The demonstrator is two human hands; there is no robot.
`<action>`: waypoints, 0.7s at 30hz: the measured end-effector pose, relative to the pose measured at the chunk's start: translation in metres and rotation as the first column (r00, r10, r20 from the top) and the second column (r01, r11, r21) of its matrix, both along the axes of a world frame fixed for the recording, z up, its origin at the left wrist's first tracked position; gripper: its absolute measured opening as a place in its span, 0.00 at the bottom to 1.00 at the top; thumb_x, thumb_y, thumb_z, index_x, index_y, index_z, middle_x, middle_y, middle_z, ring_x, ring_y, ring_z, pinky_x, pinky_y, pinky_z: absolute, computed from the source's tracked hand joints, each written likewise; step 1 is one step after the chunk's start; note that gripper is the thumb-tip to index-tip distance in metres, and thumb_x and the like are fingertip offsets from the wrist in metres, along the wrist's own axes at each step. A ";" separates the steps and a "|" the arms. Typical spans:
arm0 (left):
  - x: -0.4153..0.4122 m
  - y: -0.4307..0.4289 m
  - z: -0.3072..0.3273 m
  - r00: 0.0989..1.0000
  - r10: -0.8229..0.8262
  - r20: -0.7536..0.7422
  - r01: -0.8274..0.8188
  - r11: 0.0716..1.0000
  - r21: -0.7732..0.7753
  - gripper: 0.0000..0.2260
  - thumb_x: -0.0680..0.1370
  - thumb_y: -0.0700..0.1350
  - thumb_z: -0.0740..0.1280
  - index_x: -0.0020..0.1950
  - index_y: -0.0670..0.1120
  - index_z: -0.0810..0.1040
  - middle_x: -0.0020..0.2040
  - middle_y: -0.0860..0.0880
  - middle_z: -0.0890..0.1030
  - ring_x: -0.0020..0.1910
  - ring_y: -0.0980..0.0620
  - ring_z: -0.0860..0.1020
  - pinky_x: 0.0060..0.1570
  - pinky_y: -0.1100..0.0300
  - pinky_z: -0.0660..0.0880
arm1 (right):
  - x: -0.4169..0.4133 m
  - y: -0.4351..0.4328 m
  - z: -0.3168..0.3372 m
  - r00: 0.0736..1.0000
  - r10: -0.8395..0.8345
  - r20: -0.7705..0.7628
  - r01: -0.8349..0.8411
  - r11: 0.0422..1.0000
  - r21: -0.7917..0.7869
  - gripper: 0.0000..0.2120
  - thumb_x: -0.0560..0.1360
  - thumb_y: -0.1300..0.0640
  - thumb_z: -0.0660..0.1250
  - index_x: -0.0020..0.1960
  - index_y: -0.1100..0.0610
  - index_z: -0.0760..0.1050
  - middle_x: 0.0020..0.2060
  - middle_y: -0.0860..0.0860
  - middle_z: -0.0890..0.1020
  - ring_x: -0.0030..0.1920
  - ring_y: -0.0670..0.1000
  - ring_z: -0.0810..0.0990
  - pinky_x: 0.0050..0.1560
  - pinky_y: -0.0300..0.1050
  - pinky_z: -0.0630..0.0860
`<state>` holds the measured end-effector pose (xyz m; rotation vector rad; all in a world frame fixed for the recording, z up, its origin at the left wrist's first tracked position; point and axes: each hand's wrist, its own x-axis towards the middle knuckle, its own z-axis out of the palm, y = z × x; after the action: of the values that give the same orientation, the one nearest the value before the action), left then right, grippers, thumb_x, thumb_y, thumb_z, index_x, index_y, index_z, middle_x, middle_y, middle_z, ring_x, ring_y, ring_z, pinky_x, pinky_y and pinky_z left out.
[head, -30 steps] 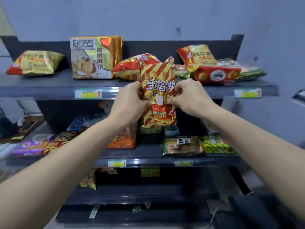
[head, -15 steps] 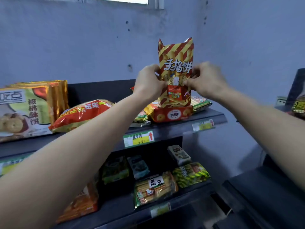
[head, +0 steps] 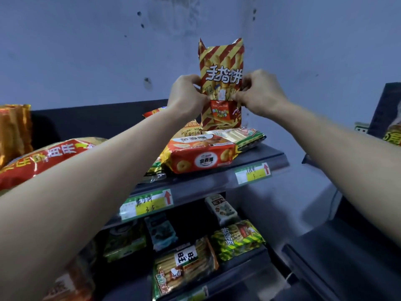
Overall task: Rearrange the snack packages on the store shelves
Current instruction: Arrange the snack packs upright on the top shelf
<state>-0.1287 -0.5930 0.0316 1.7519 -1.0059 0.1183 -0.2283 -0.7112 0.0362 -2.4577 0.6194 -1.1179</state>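
Note:
A tall red-and-yellow striped snack bag (head: 221, 61) stands upright above the right end of the top shelf (head: 260, 157). My left hand (head: 186, 95) pinches its left edge and my right hand (head: 258, 93) pinches its right edge, both at mid-height. The bag's bottom sits just over a pile of flat packages: an orange-red biscuit pack (head: 201, 156) in front and a green-and-white pack (head: 247, 136) behind it. A yellow bag (head: 191, 130) is partly hidden by my left arm.
A red chips bag (head: 43, 158) and gold boxes (head: 14, 129) lie left on the top shelf. The lower shelf holds a green striped pack (head: 237, 240), a biscuit-stick pack (head: 184, 266) and small packets (head: 221, 208). Price tags (head: 147, 205) line the shelf edge. A dark counter (head: 347, 257) stands right.
Both hands lifted the striped bag from in front of the middle shelf up to the right end of the top shelf. My view swung right and closer.

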 end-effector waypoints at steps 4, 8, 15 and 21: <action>0.006 -0.028 -0.001 0.999 0.024 -0.030 -0.024 1.000 0.001 0.10 0.76 0.36 0.66 0.58 0.42 0.77 0.49 0.46 0.80 0.49 0.48 0.81 0.50 0.54 0.80 | 0.009 -0.031 0.003 0.999 0.018 -0.029 -0.019 1.000 -0.024 0.09 0.74 0.58 0.71 0.48 0.63 0.78 0.44 0.55 0.81 0.47 0.55 0.81 0.51 0.52 0.79; 0.012 -0.052 -0.002 0.997 0.051 -0.051 -0.050 0.999 0.010 0.10 0.76 0.36 0.67 0.57 0.42 0.77 0.51 0.45 0.81 0.50 0.47 0.81 0.52 0.51 0.80 | 0.019 -0.059 0.002 0.998 0.038 -0.043 -0.039 0.998 -0.040 0.08 0.73 0.58 0.71 0.47 0.63 0.78 0.42 0.55 0.80 0.46 0.55 0.81 0.49 0.50 0.79; 0.023 -0.082 -0.001 0.994 0.083 -0.066 -0.082 0.997 0.012 0.10 0.76 0.35 0.66 0.57 0.41 0.77 0.51 0.44 0.81 0.49 0.45 0.81 0.51 0.50 0.80 | 0.038 -0.096 0.000 0.995 0.094 -0.045 -0.096 0.995 -0.037 0.08 0.73 0.59 0.70 0.49 0.63 0.78 0.44 0.56 0.80 0.47 0.57 0.81 0.50 0.52 0.79; 0.039 -0.109 0.002 0.990 0.071 -0.123 -0.066 0.997 0.045 0.11 0.77 0.37 0.66 0.59 0.41 0.76 0.46 0.45 0.81 0.47 0.45 0.82 0.51 0.50 0.80 | 0.054 -0.124 -0.001 0.997 0.079 -0.014 -0.079 0.995 -0.059 0.08 0.75 0.59 0.69 0.50 0.63 0.78 0.43 0.55 0.78 0.47 0.56 0.78 0.42 0.45 0.70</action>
<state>-0.0900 -0.7018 0.0334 1.8091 -0.8634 0.0314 -0.1743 -0.8355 0.0356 -2.5174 0.4945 -1.1068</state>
